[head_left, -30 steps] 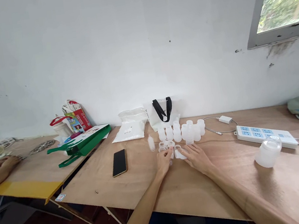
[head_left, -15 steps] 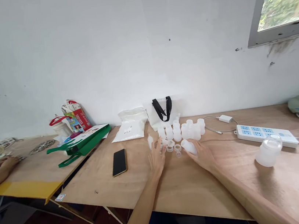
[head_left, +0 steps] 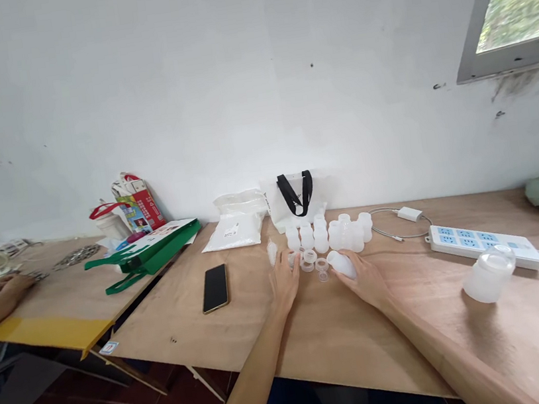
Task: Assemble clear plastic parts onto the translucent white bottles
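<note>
My left hand (head_left: 286, 278) reaches in among small clear plastic rings, its thumb and fingers curled around one clear plastic ring (head_left: 292, 257); the fingers partly cover it. Other clear rings (head_left: 308, 256) lie just right of that hand, some stacked. In my right hand (head_left: 363, 277) is a frosted white plastic bottle (head_left: 342, 264), tilted, with the fingers wrapped round its side. Behind the rings, several similar frosted bottles (head_left: 321, 239) stand in a cluster. A small clear pointed piece (head_left: 272, 252) is by the left fingertips.
A phone (head_left: 215, 288) lies to the left. A white plastic package (head_left: 234, 231) and a bag with black handles (head_left: 296, 198) lean at the wall. On the right are a power strip (head_left: 483, 244), a charger (head_left: 409, 214) and a larger frosted container (head_left: 489, 278). A co-worker's hand (head_left: 18, 289) is far left.
My left fingers have come down and closed in around a ring. My right hand keeps the bottle in nearly the same place. The view has shifted slightly.
</note>
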Tool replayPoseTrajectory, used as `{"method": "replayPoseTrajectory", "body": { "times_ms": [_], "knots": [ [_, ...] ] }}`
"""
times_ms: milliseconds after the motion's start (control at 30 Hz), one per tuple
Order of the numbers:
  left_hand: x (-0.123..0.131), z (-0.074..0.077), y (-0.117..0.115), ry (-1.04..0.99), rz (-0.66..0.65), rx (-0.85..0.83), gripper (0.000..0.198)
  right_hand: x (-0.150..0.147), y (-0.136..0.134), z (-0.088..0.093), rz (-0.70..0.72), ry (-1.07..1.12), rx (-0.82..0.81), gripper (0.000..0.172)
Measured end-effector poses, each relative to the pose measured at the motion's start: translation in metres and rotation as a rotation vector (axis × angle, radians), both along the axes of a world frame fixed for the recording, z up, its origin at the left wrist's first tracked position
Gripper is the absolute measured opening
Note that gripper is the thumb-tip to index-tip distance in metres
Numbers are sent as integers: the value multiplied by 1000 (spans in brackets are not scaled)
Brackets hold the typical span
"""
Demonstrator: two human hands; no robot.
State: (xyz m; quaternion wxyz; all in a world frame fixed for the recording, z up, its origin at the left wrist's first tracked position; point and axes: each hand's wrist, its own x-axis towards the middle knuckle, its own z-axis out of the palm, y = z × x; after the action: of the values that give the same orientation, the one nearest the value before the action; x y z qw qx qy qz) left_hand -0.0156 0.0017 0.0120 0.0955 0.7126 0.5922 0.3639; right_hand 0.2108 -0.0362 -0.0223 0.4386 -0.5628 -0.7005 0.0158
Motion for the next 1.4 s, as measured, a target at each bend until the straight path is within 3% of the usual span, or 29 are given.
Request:
{"method": "replayPoseTrajectory", "body": {
  "times_ms": [100, 300, 433, 600, 700, 833, 933, 1033, 1167, 1300, 1400],
  "knots": [
    [0, -4, -6, -58, -114, 20, 40, -1, 0, -1, 49, 39, -35, 41],
    [1, -11, -24, 113, -434, 27, 23, -2, -1, 2, 102, 192, -107, 44],
    [-8, -8, -42, 127, -554, 7, 40, 0, 0, 4, 24, 265, -80, 45],
    [-15, -4, -51, 13, -466, -64, 28, 1, 2, 5, -51, 366, -36, 53],
    [1, 5, -43, -169, -382, -104, 33, 1, 3, 5, -69, 500, -10, 56],
    [49, 41, -19, -355, -371, -78, 38, 3, 3, 8, -139, 654, 95, 62],
    [91, 72, 4, -343, -414, 27, 35, 7, 1, 13, -192, 690, 146, 62],
    [122, 88, 23, -229, -390, 36, 35, 12, 0, 17, -205, 707, 141, 61],
    [138, 83, 29, -25, -362, -72, 34, 13, -1, 21, -203, 744, 121, 62],
    [132, 72, 24, -38, -268, -74, 38, 11, 1, 22, -195, 771, 105, 64],
    [125, 70, 23, -57, -273, -69, 42, 10, 4, 19, -179, 752, 82, 68]
  ]
}}
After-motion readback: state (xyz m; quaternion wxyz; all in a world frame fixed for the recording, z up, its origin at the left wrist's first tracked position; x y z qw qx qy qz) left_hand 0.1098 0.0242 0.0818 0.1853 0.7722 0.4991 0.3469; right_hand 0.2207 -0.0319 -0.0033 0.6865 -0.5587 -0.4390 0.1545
